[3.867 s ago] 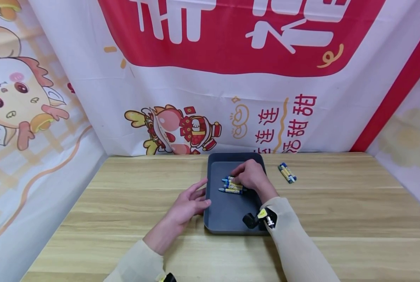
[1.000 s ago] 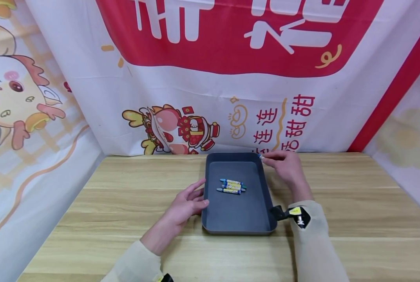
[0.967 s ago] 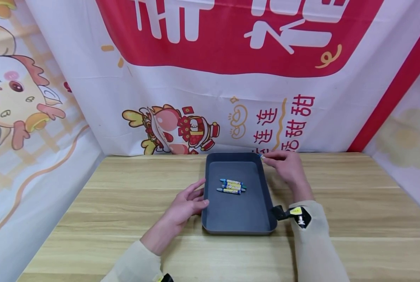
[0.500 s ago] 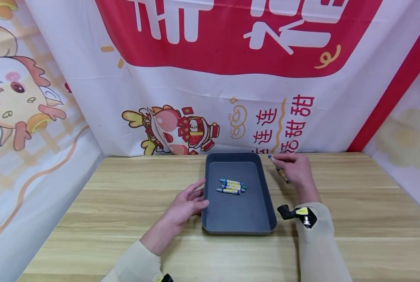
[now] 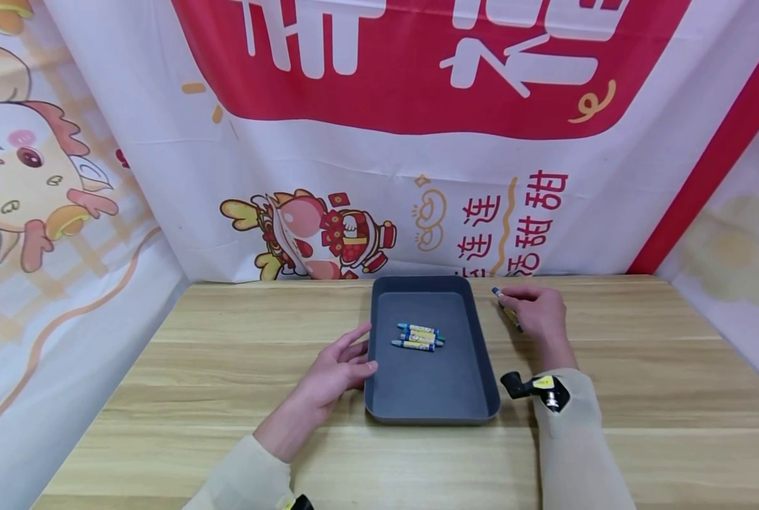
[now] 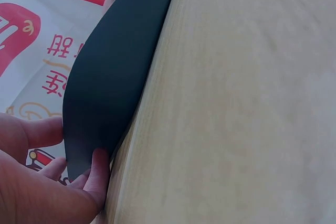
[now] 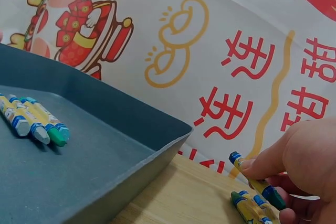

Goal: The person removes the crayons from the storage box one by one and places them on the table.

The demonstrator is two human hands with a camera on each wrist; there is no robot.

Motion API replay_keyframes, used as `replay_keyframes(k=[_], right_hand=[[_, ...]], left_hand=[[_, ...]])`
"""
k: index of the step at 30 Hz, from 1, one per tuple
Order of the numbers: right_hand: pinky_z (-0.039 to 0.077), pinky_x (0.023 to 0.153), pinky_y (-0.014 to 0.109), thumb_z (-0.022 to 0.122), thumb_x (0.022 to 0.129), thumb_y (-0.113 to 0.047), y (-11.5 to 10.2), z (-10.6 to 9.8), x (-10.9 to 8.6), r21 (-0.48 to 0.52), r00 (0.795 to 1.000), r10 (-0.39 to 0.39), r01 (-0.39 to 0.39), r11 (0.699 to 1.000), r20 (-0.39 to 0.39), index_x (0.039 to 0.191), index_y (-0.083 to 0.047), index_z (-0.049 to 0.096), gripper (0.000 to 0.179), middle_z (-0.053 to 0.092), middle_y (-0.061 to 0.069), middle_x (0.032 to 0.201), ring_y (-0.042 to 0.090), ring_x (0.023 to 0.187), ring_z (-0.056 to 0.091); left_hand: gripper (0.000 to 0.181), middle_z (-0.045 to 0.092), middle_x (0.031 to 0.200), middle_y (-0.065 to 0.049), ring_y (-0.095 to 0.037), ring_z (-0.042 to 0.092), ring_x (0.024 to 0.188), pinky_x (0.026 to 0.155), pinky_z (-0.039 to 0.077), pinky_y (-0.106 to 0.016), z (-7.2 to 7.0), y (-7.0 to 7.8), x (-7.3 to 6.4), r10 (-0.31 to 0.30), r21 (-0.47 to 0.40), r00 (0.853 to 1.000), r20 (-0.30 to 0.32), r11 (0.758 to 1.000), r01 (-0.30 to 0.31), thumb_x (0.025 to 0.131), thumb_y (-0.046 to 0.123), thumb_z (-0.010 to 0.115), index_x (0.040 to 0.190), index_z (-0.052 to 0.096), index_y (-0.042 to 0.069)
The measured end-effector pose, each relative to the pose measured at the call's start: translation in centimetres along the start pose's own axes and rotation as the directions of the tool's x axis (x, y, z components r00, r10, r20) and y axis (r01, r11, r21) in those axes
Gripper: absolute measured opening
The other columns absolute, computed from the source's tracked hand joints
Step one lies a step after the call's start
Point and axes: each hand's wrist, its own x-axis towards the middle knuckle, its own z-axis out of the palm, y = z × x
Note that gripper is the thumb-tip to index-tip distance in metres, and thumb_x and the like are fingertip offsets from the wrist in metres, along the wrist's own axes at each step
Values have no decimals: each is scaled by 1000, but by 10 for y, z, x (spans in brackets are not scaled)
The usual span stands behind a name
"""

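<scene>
A dark grey tray [image 5: 433,420] stands on the wooden table. Several crayons [image 5: 420,338] with yellow wrappers lie side by side in its middle. My left hand [image 5: 335,368] rests against the tray's left wall, its fingertips [image 6: 98,161] touching the outside in the left wrist view. Right of the tray, my right hand [image 5: 541,312] pinches a crayon [image 7: 257,183] with a dark green tip between thumb and fingers. Just below that one, more crayons [image 7: 245,208] lie on the table, partly hidden by the hand in the head view.
A white printed cloth [image 5: 290,163] with red lettering hangs directly behind the table's back edge. The tray's right wall [image 7: 142,174] stands between the crayons inside it and those on the table [image 5: 239,368].
My right hand has taken a crayon out of the tray. It has carried it over the far right corner, then rightward and down beside the crayons on the table. The left hand stays put.
</scene>
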Motion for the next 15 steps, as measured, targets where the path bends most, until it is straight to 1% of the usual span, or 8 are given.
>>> replay_keyframes(k=[8,11,15], right_hand=[[46,84,27,74,99,-25,0,-1,0,6,1000,22,-22,1000,-6,126,-10,78,31,75,16,132,28,125,60],[46,85,27,74,99,-26,1,-2,0,14,999,39,-39,999,-3,128,-10,78,33,74,16,134,28,126,60],[45,89,28,74,99,-26,2,-5,1,30,998,63,-63,998,-2,129,-11,77,34,73,16,136,29,129,59]], left_hand=[[71,47,164,-22,-36,56,144,105,58,-43,0,0,0,6,-4,1000,1,1000,-6,100,2,68,163,44,25],[72,46,164,-23,-37,55,144,105,58,-45,0,1,-1,14,-6,1000,5,1000,-14,99,2,68,163,44,24],[71,46,164,-22,-36,55,144,106,57,-45,0,0,0,7,-8,1000,5,1000,-7,100,2,68,163,45,25]])
